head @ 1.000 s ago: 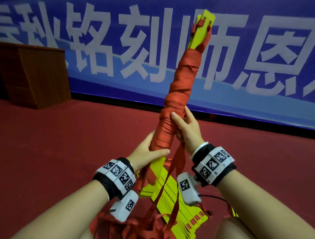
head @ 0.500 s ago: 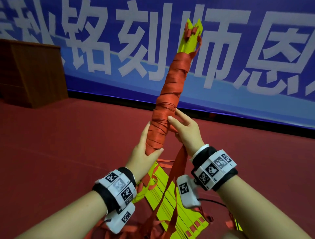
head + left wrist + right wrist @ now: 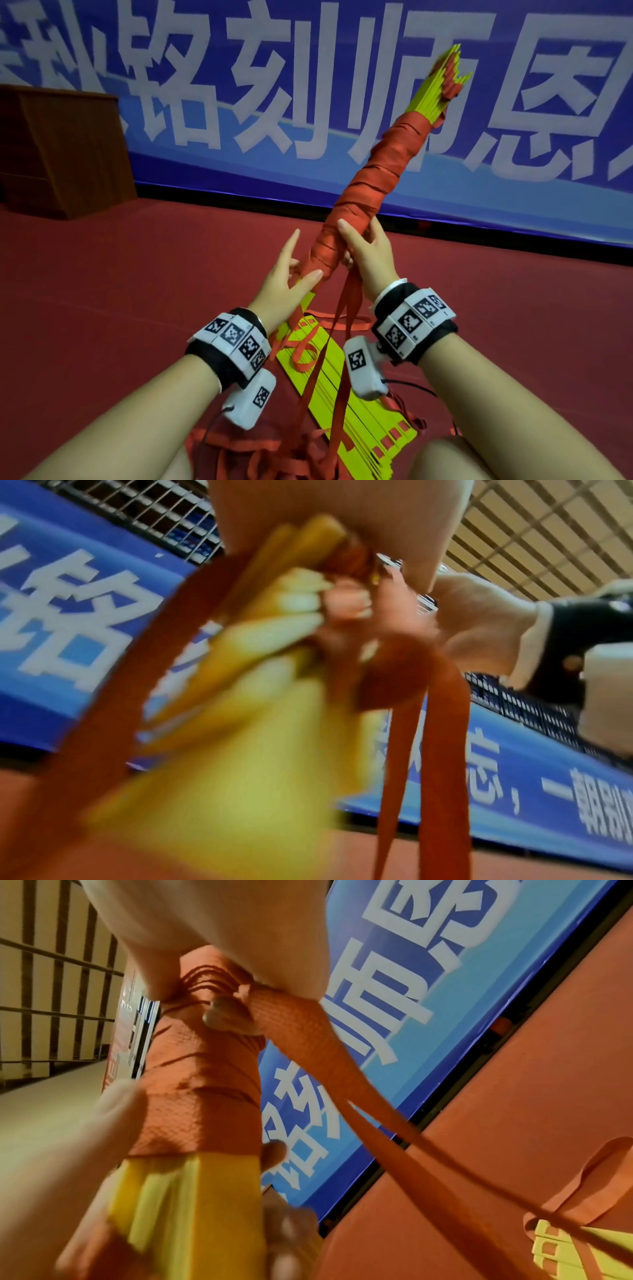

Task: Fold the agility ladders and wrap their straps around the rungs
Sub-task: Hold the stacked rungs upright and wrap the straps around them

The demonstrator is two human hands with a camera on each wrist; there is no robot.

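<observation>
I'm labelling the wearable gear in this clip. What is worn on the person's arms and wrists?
Bare forearms, no sleeves. Each wrist has a black band carrying white tiles printed with black square codes, and a white camera pod with its own code hangs below, trailing a thin black cable.

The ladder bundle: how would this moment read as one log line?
stage: wrapping | right hand: pinches strap against wrapped bundle | left hand: supports bundle's lower end | loose rungs: on floor

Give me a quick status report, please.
Right hand grips wrapped bundle; left hand open at its lower end. Loose strap hanging. Nothing in the way.
</observation>
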